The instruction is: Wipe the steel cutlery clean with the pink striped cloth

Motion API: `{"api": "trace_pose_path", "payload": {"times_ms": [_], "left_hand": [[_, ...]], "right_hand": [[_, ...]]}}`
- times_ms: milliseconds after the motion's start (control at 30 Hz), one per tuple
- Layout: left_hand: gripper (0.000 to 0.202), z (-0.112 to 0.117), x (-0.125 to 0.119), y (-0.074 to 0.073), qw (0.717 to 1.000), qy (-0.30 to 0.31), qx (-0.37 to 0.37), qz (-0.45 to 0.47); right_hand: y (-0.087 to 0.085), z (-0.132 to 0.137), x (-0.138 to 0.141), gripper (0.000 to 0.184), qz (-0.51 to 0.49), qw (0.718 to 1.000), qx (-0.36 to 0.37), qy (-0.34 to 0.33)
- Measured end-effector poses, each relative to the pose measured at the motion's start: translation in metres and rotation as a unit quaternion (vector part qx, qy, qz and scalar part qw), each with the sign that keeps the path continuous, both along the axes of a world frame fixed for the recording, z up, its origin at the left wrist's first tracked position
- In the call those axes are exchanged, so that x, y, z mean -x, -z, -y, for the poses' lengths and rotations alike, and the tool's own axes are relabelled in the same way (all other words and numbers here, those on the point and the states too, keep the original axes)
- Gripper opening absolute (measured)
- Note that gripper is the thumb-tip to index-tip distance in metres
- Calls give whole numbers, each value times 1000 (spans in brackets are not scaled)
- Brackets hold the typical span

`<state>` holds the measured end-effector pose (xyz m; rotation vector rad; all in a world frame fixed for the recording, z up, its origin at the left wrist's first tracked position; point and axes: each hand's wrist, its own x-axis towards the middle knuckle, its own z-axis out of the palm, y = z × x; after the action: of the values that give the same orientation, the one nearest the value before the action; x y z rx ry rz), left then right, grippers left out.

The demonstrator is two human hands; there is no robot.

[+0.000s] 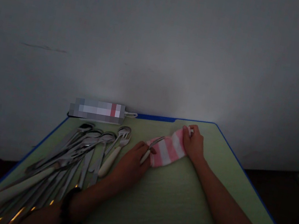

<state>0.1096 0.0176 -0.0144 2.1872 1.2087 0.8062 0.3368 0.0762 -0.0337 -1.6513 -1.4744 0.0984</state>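
Pinches utensil (151, 148) by its handle in left hand (129, 166), laying it across striped cloth (168, 150) clenched steady in right hand (194, 144).

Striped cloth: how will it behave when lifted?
The striped cloth is probably floppy: it bunches under the right hand. Likely light, so it would drape, not roll. Being fabric, it probably won't slide easily on the green table.

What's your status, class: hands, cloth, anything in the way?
Left hand shut on white-handled utensil, tip against striped cloth. Right hand grips cloth's far end. Cutlery pile lies left, apart from cloth.
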Motion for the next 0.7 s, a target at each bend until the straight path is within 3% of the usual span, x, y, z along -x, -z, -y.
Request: {"api": "trace_pose_path", "payload": {"times_ms": [133,267,433,567,700], "left_hand": [[24,0,-1,-1,1000,-13,-21,-4],[33,-1,1,-2,997,-8,-18,-73],[34,0,2,-2,991,12,2,-136],[28,1,3,-1,992,19,2,-124],[21,-1,3,-3,999,3,-16,-46]], "right_hand": [[0,1,1,23,-26,999,-1,-40],[0,1,1,17,-40,997,-17,-60],[-3,4,3,23,-44,995,-61,-64],[-3,5,4,24,-24,994,-57,-89],[-1,3,3,25,-24,996,-64,-53]]}}
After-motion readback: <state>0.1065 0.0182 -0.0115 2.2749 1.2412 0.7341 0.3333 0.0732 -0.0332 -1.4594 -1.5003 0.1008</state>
